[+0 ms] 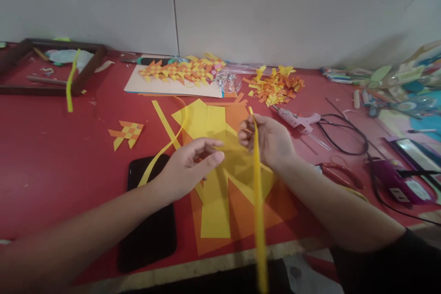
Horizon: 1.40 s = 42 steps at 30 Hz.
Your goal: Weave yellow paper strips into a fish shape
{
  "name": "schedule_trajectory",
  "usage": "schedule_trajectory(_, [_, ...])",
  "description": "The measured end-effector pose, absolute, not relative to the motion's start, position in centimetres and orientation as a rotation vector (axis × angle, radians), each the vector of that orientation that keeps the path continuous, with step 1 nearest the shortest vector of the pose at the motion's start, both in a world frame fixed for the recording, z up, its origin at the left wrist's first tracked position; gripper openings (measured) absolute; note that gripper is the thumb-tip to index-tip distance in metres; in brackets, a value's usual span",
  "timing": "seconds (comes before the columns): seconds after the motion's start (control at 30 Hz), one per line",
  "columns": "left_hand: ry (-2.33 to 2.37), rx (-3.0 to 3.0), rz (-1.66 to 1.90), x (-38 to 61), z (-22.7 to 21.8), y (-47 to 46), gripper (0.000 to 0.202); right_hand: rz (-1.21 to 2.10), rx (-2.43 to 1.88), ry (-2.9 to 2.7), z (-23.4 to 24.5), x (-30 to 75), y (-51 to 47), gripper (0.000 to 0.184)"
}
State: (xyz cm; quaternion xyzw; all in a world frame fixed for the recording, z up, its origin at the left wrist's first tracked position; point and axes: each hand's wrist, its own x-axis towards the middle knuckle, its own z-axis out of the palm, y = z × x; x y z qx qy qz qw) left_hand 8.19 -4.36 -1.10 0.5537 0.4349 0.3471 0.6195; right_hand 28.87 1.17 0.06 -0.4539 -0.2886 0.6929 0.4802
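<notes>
A long yellow paper strip [257, 179] hangs from my right hand [267, 140], pinched between thumb and fingers, its lower end dropping past the table's front edge. My left hand [193, 163] is raised over the yellow paper sheets [215, 211], fingers apart and nothing visible in them. Beneath the yellow pieces lie orange paper sheets [241, 220]. Another yellow strip [168, 142] curves out behind my left hand and across a black phone [148, 239]. A woven orange and yellow paper fish [127, 134] lies to the left on the red table [51, 161].
Several woven fish [182, 71] rest on a pad at the back, beside a heap of folded paper pieces [275, 85]. To the right are a pink glue gun [299, 119], red-handled pliers [339, 174], a purple device [401, 181] and black cables. A brown frame [98, 62] lies back left.
</notes>
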Motion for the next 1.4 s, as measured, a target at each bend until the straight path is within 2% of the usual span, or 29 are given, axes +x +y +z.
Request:
schedule_trajectory(0.1, [0.993,1.227,0.812,8.2,-0.9,-4.3,0.036,1.748,-1.136,-0.752,0.5,29.6,1.6,0.016])
schedule_trajectory(0.27, [1.026,1.232,0.797,8.1,-0.6,-4.2,0.027,1.863,-1.097,-1.232,0.5,28.0,-1.2,0.023])
schedule_trajectory(0.43, [1.064,1.249,0.766,8.1,-0.4,-4.2,0.022,1.697,-1.054,-1.518,0.1,27.2,-2.2,0.028])
schedule_trajectory(0.63, [1.037,1.288,0.733,8.0,-0.5,-4.3,0.018,1.651,-0.981,-1.480,-0.5,27.5,-1.8,0.020])
schedule_trajectory(0.87, [1.040,1.216,0.804,8.1,-0.8,-4.3,0.022,1.650,-0.982,-1.492,-0.8,27.3,-2.2,0.024])
schedule_trajectory(1.4, [1.020,1.441,0.777,8.1,-0.6,-4.4,0.019,1.666,-0.952,-1.569,-0.3,27.5,-2.2,0.018])
